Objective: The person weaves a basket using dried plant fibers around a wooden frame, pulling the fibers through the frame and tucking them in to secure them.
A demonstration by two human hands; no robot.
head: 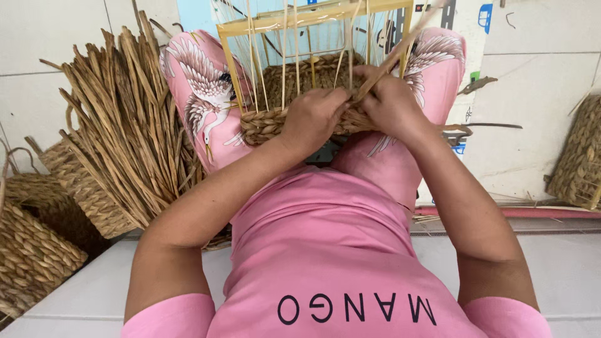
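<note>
A half-woven straw basket rests on my lap, built around a pale wooden frame with thin upright canes. My left hand grips the braided rim at the near edge. My right hand is closed on a flat dried straw strand that runs up and to the right, pressed against the rim. The two hands touch at the middle of the near edge. My knees in pink bird-print trousers flank the basket.
A big bundle of dried straw strands leans at my left. Finished woven baskets stand at the far left, another woven basket at the right edge. White tiled floor lies around, with a pink rod at right.
</note>
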